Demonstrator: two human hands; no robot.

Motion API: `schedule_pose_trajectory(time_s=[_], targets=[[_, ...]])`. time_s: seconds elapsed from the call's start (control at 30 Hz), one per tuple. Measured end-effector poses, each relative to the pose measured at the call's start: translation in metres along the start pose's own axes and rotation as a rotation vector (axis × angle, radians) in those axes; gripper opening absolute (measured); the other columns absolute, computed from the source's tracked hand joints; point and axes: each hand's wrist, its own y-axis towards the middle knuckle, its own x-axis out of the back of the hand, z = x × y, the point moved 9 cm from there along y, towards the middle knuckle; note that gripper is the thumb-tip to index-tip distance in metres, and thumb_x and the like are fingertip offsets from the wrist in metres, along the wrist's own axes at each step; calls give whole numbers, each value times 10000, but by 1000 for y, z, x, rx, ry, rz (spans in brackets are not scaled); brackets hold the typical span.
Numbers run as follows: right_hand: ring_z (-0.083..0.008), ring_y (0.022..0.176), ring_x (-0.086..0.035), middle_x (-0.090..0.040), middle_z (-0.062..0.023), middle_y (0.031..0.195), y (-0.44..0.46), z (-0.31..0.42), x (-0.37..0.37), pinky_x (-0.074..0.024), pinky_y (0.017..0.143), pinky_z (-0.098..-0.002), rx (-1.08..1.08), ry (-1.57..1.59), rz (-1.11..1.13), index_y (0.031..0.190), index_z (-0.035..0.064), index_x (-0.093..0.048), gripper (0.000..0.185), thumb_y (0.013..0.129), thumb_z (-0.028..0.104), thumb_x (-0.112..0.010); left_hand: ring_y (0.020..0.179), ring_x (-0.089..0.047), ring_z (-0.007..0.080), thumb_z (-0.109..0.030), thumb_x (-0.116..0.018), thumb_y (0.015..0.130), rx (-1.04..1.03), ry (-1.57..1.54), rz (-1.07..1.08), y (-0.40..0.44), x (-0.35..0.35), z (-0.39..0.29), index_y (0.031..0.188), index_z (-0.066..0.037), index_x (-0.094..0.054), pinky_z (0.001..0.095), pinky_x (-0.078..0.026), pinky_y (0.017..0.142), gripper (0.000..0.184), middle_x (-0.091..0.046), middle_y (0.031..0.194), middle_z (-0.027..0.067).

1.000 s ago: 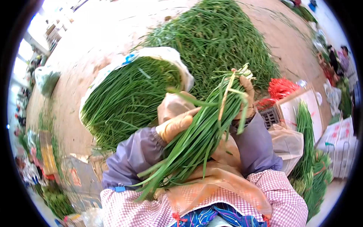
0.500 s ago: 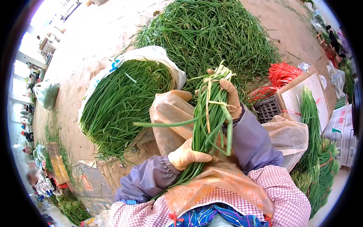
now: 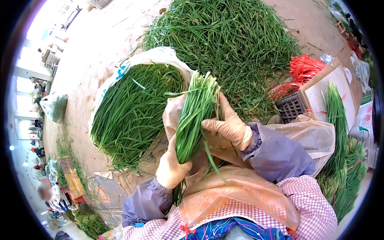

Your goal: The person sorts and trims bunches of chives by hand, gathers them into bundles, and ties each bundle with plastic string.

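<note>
left hand (image 3: 172, 167) is pinching the green bundle (image 3: 191, 124), which is extending beyond that grip; right hand (image 3: 230, 127) is touching its side, pinching or not: cannot tell. loose leaf (image 3: 208, 153) is dangling between hands; more could be slipping if thumb pressure is slackening.

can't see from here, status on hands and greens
Left hand closed around green bunch. Right hand open at its side. Nothing visibly in the way.

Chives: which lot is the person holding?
The small bunch gripped in the left hand; the bagged chives, the loose heap and the red-tied bundles aren't held.
</note>
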Motion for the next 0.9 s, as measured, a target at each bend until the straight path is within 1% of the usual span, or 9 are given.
schedule_pose_trajectory(time_s=[0.07, 0.1, 0.17, 0.37, 0.5, 0.63, 0.8, 0.87, 0.9], targets=[[-106, 783, -506, -573, -19, 1046, 2, -10, -5, -405, 641, -263, 27, 30, -5, 1462, 113, -276, 755, 850, 49, -712, 1050, -662, 326, -42, -636, 732, 34, -14, -35, -5, 4, 6, 1444, -25, -337, 372, -496, 916, 773, -668, 1099, 241], [-66, 596, -514, -601, 13, 878, 3, -17, -2, -402, 490, -225, 9, -3, -16, 1384, 94, -424, 579, 871, 90, -694, 1045, -641, 426, -74, -634, 750, 47, 21, -33, -6, 5, 9, 1494, -83, -276, 439, -511, 894, 826, -655, 1088, 280], [-56, 445, -421, -481, 62, 598, 7, -32, 17, -323, 399, -222, -249, -122, 3, 998, 83, -641, 83, 930, 128, -623, 1039, -649, 416, -89, -644, 757, -15, -110, 10, -4, 0, 30, 1495, -84, -280, 430, -513, 893, 823, -658, 1084, 278], [-27, 393, -236, -330, 93, 553, 29, 59, 163, -188, 358, -245, 147, 439, -220, 1092, 65, -561, 226, 1051, 246, -432, 1062, -602, 196, -36, -660, 718, 58, -115, 34, -6, 4, 42, 1477, -28, -317, 320, -469, 942, 832, -633, 1191, 124], [-151, 526, -518, -651, -1, 749, -5, 69, 52, -423, 499, -259, 319, -496, 76, 1214, 24, -547, 371, 939, 250, -650, 1077, -635, 307, -49, -665, 731, -4, -66, 20, -6, 0, 31, 1499, -80, -277, 379, -491, 925, 861, -652, 1156, 209], [-270, 840, -714, -723, -152, 956, -17, 53, -22, -556, 778, -335, 533, -1124, 62, 1166, 46, -631, 334, 863, 143, -736, 1028, -648, 430, -58, -663, 741, -45, 75, 2, -8, -2, 17, 1536, -173, -219, 444, -525, 869, 918, -657, 1090, 276], [-215, 678, -654, -664, -75, 779, 11, 50, 5, -525, 612, -310, 577, -809, 116, 980, 60, -656, 125, 905, 161, -656, 1035, -649, 425, -50, -662, 736, -50, 53, 44, -10, 5, 24, 1542, -182, -207, 439, -529, 870, 936, -657, 1112, 266], [-122, 525, -524, -592, -6, 682, 30, 42, 50, -413, 472, -269, 13, 33, 140, 923, 60, -638, 151, 957, 204, -605, 1039, -648, 423, -36, -656, 736, -56, 26, 54, -9, 5, 27, 1543, -181, -207, 438, -530, 866, 935, -655, 1114, 269], [-98, 491, -473, -571, 9, 660, 34, 50, 70, -358, 443, -255, 28, 237, 175, 930, 68, -629, 175, 975, 232, -587, 1039, -647, 425, -31, -654, 736, -58, 7, 56, -8, 4, 29, 1544, -183, -208, 438, -531, 864, 934, -655, 1112, 270]])
